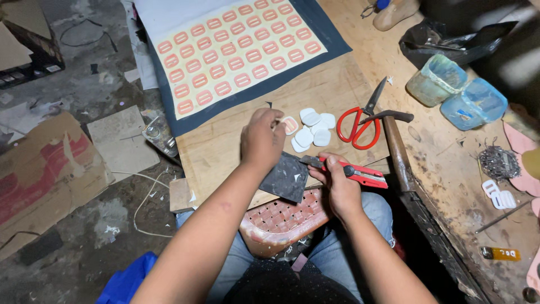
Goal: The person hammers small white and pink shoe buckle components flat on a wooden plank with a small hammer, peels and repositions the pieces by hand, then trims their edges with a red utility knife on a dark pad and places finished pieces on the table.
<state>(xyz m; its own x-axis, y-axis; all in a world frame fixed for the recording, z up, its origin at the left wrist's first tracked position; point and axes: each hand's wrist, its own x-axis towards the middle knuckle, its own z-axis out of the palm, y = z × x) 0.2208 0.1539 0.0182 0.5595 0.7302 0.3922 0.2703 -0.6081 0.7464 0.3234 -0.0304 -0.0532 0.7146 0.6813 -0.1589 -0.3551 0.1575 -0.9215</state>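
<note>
Sticker sheet: dark-bordered sheet with rows of pink-rimmed rounded patches, at the far left of the wooden board.
Left hand: fingers curled shut, pinching one pink-rimmed patch at the fingertips, just above the dark scrap.
Dark scrap: grey-black piece on the board's near edge, between both hands, touching the knife tip.
White pieces: small heap just right of the held patch.
Right hand: closed around a red utility knife, blade pointing left onto the scrap.
Scissors: red-handled, lying open, beyond the knife.
</note>
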